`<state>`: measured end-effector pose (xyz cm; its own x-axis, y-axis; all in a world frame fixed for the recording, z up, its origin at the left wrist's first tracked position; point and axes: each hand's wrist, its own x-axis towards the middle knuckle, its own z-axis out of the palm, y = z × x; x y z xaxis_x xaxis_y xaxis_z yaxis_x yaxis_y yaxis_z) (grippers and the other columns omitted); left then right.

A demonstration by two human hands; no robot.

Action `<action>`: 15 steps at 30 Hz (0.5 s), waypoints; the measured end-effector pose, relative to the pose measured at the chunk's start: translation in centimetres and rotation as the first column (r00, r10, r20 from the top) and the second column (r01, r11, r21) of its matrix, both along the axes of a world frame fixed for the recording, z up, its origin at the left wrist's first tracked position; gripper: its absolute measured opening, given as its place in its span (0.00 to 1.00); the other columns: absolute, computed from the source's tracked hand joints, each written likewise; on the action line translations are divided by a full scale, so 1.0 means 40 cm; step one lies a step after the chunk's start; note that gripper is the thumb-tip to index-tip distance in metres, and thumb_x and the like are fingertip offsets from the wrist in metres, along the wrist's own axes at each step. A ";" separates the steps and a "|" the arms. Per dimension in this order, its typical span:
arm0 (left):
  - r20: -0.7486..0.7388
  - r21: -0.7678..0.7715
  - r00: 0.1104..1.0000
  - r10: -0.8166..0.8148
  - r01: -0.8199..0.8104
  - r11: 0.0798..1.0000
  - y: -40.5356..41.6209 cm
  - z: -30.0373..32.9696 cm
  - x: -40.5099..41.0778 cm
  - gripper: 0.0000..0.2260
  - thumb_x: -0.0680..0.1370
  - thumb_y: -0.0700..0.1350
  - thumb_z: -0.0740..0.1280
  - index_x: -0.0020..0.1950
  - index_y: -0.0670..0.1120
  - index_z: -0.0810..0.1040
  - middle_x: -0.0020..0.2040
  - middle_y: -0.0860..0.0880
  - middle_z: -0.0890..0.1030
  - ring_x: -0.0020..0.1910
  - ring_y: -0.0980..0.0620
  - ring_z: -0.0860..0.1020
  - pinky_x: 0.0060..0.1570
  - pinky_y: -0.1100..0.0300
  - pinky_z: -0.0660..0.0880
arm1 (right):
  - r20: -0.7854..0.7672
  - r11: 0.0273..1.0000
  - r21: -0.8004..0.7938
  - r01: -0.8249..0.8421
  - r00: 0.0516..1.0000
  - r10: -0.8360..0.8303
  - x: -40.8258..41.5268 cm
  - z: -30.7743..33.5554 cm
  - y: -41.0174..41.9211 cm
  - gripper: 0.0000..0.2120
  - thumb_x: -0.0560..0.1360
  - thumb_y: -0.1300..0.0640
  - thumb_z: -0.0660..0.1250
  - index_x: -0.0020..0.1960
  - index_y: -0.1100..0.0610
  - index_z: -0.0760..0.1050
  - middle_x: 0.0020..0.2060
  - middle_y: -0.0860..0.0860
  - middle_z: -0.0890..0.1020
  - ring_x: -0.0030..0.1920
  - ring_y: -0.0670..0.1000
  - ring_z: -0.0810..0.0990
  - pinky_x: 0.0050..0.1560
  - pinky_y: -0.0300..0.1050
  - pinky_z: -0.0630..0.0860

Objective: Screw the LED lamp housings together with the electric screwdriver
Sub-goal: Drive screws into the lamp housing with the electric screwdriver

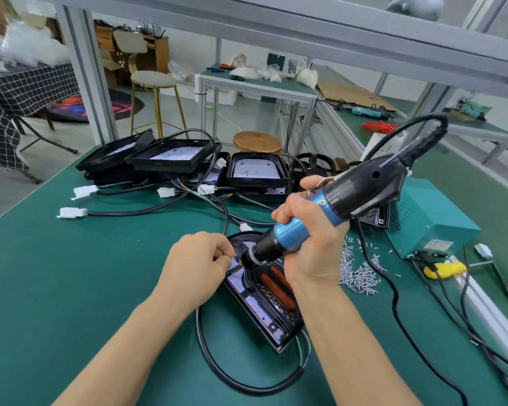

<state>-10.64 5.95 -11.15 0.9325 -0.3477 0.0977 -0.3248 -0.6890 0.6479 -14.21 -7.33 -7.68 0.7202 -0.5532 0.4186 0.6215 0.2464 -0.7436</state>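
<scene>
Both hands worked over the lamp housing [272,306] lying flat on the green bench [71,288] right in front of the person. The right hand [311,247] was wrapped around the blue barrel of the electric screwdriver [320,218], which slanted down to the left with its black nose just above the housing's upper end. The left hand [200,265] had its fingertips pinched together beside the screwdriver's tip; what they pinched was too small to make out.

The housing was a shallow black tray with one rounded end. Inside lay a pale board dotted with red points and two orange-brown bars. A thick black cable [217,373] looped from it across the mat toward the person.

A loose heap of small silver screws [358,273] lay just right of the housing. Beyond that stood a teal power box [431,218], with the screwdriver's black cord arching over it. At the bench's far edge more black housings [170,156] were stacked, pale boards showing inside them, their cables and white connectors [71,213] trailing over the mat.
</scene>
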 end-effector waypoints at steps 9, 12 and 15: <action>0.042 0.045 0.999 -0.017 0.015 0.999 -0.006 -0.018 -0.006 0.07 0.73 0.40 0.67 0.42 0.52 0.79 0.34 0.56 0.78 0.42 0.49 0.78 0.42 0.59 0.73 | 0.010 0.994 -0.083 -0.066 0.998 0.067 0.000 0.000 0.015 0.14 0.65 0.70 0.62 0.41 0.52 0.75 0.26 0.48 0.73 0.25 0.50 0.71 0.32 0.41 0.72; 0.047 0.044 0.999 -0.015 0.013 0.999 -0.006 -0.019 -0.005 0.06 0.73 0.40 0.67 0.42 0.52 0.80 0.35 0.56 0.78 0.42 0.49 0.78 0.44 0.58 0.74 | -0.006 0.993 -0.085 -0.078 0.997 0.078 -0.002 0.001 0.014 0.14 0.65 0.70 0.63 0.41 0.51 0.75 0.26 0.48 0.74 0.25 0.49 0.72 0.32 0.41 0.73; 0.054 0.053 0.998 -0.017 0.014 0.998 -0.006 -0.018 -0.003 0.06 0.73 0.41 0.67 0.42 0.52 0.79 0.34 0.56 0.78 0.42 0.49 0.78 0.43 0.58 0.73 | -0.017 0.997 -0.020 -0.074 0.997 0.074 -0.009 0.007 0.006 0.14 0.65 0.69 0.63 0.39 0.50 0.76 0.26 0.48 0.73 0.25 0.50 0.71 0.31 0.42 0.73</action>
